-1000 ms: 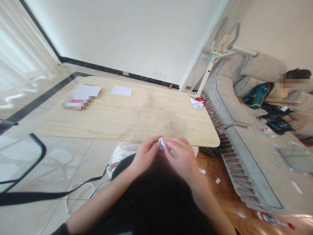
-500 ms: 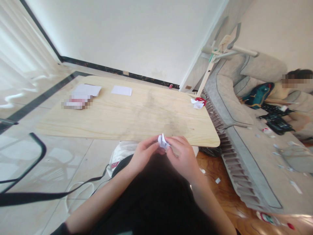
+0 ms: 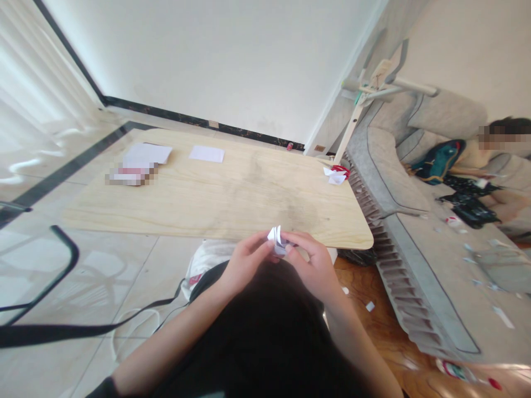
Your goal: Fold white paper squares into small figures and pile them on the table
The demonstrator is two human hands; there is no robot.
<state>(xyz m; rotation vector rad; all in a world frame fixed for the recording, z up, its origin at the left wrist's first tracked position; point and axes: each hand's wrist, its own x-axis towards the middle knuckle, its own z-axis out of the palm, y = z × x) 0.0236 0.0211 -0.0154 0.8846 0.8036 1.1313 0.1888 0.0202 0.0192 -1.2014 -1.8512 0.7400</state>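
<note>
A small white folded paper (image 3: 277, 241) is held just below the centre of the frame, at the near edge of the table (image 3: 186, 204), its pointed flaps turned upward. Its left side is pinched by the left hand (image 3: 245, 261), the thumb being laid on the front and the fingers curled behind, with the gap narrowed to the paper's thickness. Its right side is gripped likewise by the right hand (image 3: 314, 262), thumb low and forefinger higher; how firmly it is pressed cannot be told. Both hands are brought close together, with the paper between them. On the table, more folded pieces (image 3: 335, 176) are seen at right of centre, beside a red object (image 3: 341, 168). A flat sheet (image 3: 206, 154) is laid at upper left of centre, and farther left other sheets (image 3: 151, 152) are placed by a blurred stack (image 3: 130, 176).
</note>
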